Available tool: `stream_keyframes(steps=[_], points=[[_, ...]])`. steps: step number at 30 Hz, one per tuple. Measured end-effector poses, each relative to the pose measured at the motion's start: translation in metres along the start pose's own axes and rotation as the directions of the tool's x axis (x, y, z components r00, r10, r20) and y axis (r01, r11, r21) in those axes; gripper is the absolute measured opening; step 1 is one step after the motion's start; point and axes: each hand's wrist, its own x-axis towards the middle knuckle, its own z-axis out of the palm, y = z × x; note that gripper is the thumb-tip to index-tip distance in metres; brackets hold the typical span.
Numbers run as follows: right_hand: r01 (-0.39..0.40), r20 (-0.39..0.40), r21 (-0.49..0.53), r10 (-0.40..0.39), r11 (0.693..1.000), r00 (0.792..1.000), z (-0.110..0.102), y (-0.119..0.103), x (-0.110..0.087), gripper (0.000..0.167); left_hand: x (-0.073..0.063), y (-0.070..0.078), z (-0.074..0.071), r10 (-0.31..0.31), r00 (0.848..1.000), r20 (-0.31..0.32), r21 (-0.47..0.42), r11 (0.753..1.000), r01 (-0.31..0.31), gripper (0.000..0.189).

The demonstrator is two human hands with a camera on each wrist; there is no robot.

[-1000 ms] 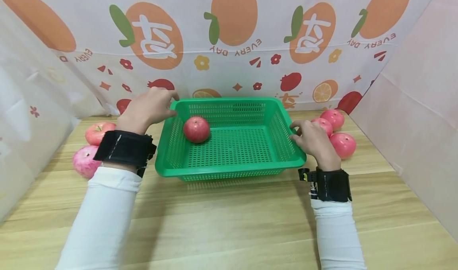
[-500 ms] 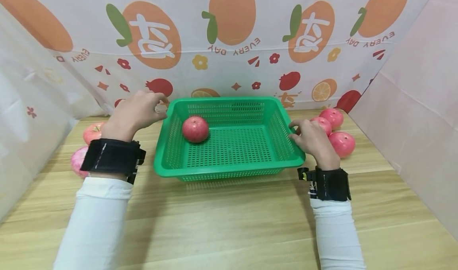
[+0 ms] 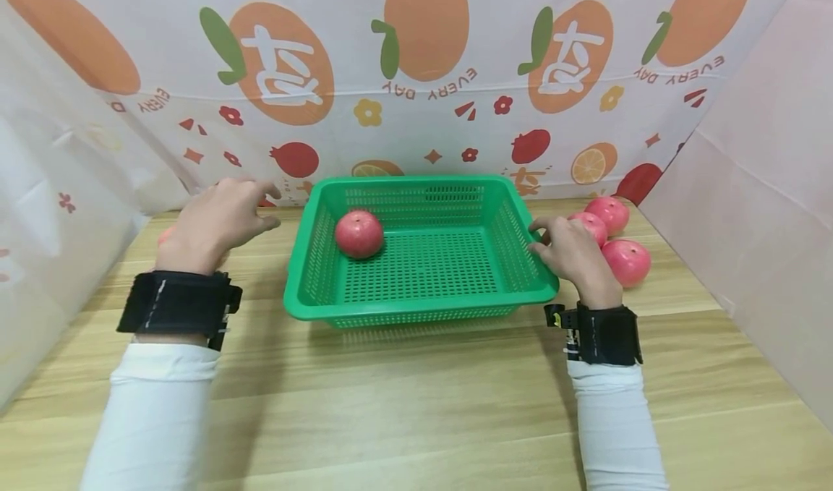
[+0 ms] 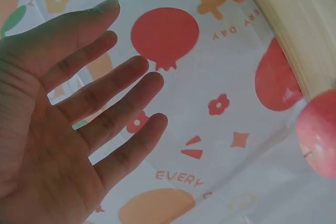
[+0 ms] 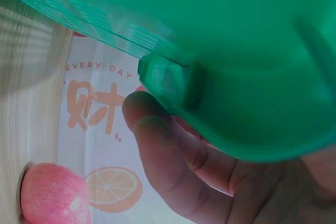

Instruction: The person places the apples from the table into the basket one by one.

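Person's got long white sleeves (image 3: 156,411) on both arms, plus a chunky black wrist strap (image 3: 177,307) on each, the right strap (image 3: 605,334) showing some small hardware.

Glossy green perforated plastic basket (image 3: 416,310), matt pale wood-grain table (image 3: 416,404), smooth shiny apple (image 3: 359,233)

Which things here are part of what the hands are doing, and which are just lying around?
In hand:
green plastic mesh basket, its rim gripped by the right hand
red apple inside it
left hand, open

Lying about:
three red apples right of the basket
fruit-print backdrop
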Motion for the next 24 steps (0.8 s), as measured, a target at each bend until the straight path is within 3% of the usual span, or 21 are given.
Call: stream_keyframes(steps=[6,13,24], points=[[0.021,-0.016,-0.009,-0.021,1.000,1.000,0.002,0.001,0.000,0.035,-0.009,-0.008,0.005,0.026,0.998,-0.049,0.012,1.000,-0.025,0.034],[0.030,-0.029,-0.010,-0.031,0.999,0.999,0.003,0.002,0.001,0.034,-0.014,-0.018,0.013,-0.020,0.999,0.028,-0.006,1.000,0.021,0.041],[0.014,-0.018,0.005,-0.014,1.000,1.000,0.001,0.002,0.001,0.036,-0.019,-0.027,0.014,-0.025,1.000,0.012,0.004,1.000,0.025,0.042]])
